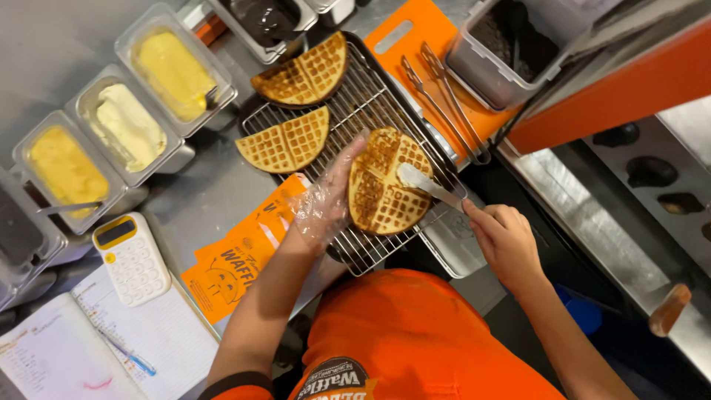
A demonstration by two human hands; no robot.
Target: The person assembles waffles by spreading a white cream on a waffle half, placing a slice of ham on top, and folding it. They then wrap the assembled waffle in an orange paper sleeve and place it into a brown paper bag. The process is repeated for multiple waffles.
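Note:
A round golden waffle [385, 185] lies on a wire cooling rack [348, 104]. My left hand [326, 196], in a clear plastic glove, rests its fingers on the waffle's left edge. My right hand [503, 237] grips the handle of a flat spreader knife [426, 184], whose tip carries white cream and touches the waffle's right side. Two folded half waffles lie further back on the rack, one at the far end [307, 74] and one at the left edge [285, 142].
Three steel tubs of yellow and white cream [129, 126] stand at the left. Metal tongs [444, 96] lie on an orange board [415, 30]. Orange paper sleeves [237, 259], a calculator [133, 255] and an open notebook [96, 344] sit at the near left.

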